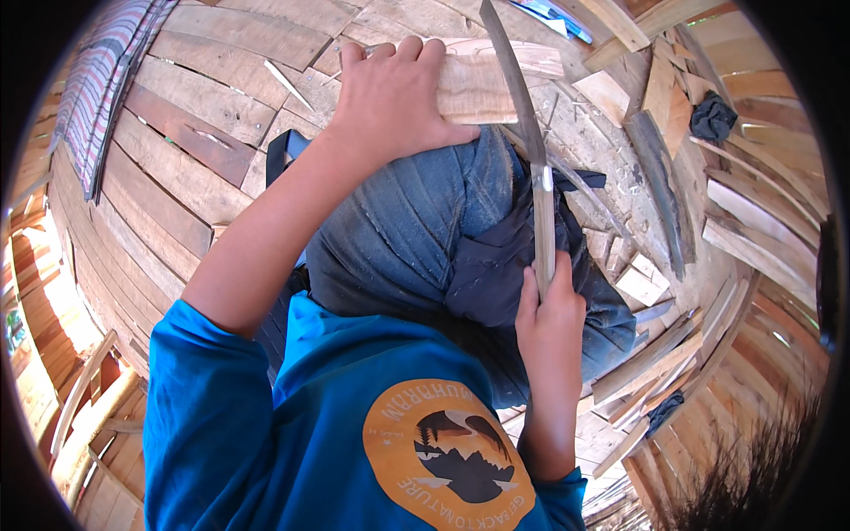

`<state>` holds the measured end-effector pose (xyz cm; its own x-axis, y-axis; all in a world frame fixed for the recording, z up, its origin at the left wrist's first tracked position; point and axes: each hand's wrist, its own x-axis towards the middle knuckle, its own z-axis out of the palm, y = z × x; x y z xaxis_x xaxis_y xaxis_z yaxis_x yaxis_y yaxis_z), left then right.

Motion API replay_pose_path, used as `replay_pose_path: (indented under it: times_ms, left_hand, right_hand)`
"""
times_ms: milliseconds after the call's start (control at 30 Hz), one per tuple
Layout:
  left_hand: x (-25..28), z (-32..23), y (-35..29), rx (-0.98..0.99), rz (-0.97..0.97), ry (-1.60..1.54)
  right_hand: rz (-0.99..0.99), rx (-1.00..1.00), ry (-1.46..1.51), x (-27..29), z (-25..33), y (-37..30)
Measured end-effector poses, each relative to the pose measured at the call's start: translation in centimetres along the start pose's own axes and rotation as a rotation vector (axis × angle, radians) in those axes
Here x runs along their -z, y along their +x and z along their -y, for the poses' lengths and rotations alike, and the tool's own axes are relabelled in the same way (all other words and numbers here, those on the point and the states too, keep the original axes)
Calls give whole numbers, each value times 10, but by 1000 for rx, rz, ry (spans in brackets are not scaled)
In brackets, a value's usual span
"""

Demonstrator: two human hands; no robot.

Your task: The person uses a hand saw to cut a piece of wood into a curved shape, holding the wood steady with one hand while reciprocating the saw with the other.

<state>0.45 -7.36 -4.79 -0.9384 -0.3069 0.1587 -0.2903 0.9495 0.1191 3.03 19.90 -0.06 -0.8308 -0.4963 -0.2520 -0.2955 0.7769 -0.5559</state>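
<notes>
My left hand (394,97) grips a pale, rough wooden piece (496,80), holding it down on my knee, which is covered in blue denim (416,221). My right hand (551,323) is closed around the wooden handle of a long, curved machete (522,115). The dark blade points up and away from me and crosses over the right part of the wooden piece. A dark cloth (496,265) lies over my lap beside the right hand. I wear a blue shirt with an orange round print.
I sit on a floor of wide wooden planks (195,142). Split wood pieces and offcuts (753,221) are piled to the right, with small chips (637,283) near my leg. A striped mat (106,80) lies at the upper left. A dark rag (711,117) lies among the wood.
</notes>
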Motion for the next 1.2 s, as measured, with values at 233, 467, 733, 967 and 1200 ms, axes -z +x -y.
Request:
replay_pose_path:
  times_ms: [233, 467, 733, 967, 1200]
  left_hand:
    - [-2, -4, 1, 3, 10, -27]
    - [-1, -5, 2, -6, 34, -69]
    - [0, -4, 4, 27, 52, -69]
    - [-4, 2, 6, 20, 38, -98]
    - [-3, -1, 7, 64, 63, -87]
  right_hand:
    - [-5, -58, -6, 8, -4, -13]
    - [-30, -69, -15, 2, 6, -23]
    - [-40, -90, -37, -4, 14, -20]
    - [-112, -45, 23, -18, 2, -9]
    - [-57, -104, 46, -2, -10, -28]
